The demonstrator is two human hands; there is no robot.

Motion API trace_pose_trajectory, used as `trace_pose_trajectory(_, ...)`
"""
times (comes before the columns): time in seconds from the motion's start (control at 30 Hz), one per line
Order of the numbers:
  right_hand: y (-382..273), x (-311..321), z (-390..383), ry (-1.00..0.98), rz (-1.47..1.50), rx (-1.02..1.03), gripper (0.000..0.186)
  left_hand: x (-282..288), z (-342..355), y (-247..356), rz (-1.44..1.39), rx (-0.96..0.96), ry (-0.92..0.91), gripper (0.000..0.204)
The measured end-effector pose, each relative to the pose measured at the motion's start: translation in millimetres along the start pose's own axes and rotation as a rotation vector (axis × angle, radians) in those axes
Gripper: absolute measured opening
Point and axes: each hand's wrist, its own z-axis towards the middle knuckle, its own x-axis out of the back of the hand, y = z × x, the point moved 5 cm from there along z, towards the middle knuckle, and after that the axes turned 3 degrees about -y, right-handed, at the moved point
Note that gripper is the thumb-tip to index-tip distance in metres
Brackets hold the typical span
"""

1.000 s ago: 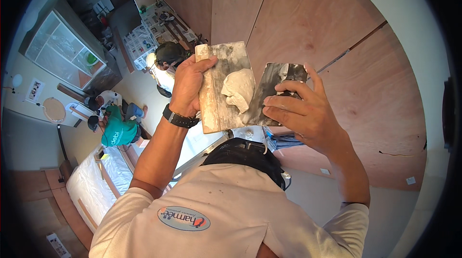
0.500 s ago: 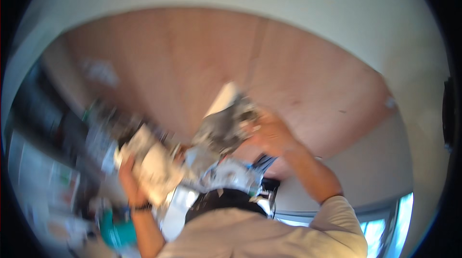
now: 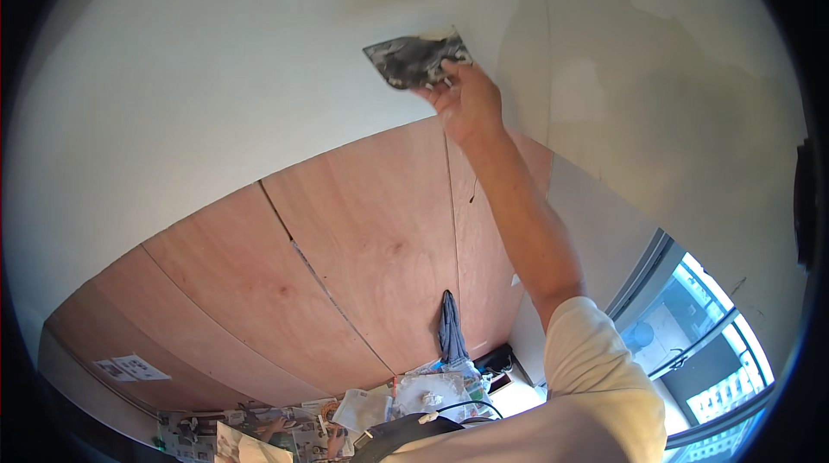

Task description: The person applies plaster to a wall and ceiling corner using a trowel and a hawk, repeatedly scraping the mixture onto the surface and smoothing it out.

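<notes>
My right hand point(image 3: 471, 104) is raised at the top middle, fingers closed on a wide putty scraper point(image 3: 414, 61). Dark grey shows on the scraper's flat face, with pale smears of filler along it. The blade lies against or very close to the white ceiling point(image 3: 259, 57); I cannot tell whether it touches. At the lower edge a cream-coloured flat board point(image 3: 246, 447) pokes into view, partly cut off. My left hand is out of sight, so what holds the board is hidden.
Pinkish plywood panels point(image 3: 363, 256) form the wall below the ceiling. A darker, damp-looking patch point(image 3: 604, 48) spreads at upper right. A grey cloth point(image 3: 451, 329) hangs on the panels. Newspapers point(image 3: 294, 424) and plastic sheeting point(image 3: 432, 394) lie low down; a window point(image 3: 691, 333) stands at right.
My right hand has gone up from in front of my chest to the ceiling with the scraper. The left hand and most of its cream board have dropped out of view; my view has tilted upward.
</notes>
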Motion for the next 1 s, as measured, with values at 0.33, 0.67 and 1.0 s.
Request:
trace_pose_trajectory(0.33,-32.3,-17.2,35.9,0.053,-0.001,-0.023,0.034,-9.2,19.2,-34.2,-0.504,0.105,-0.038,0.032)
trace_pose_trajectory(0.67,-45.3,-35.1,62.7,-0.031,-0.107,0.004,0.030,-14.0,41.4,-83.1,-0.688,0.311,-0.101,0.044)
trace_pose_trajectory(1.0,-91.5,-102.5,90.5,0.008,-0.071,0.014,0.030,-34.9,11.1,-33.8,-0.797,0.323,-0.146,0.048)
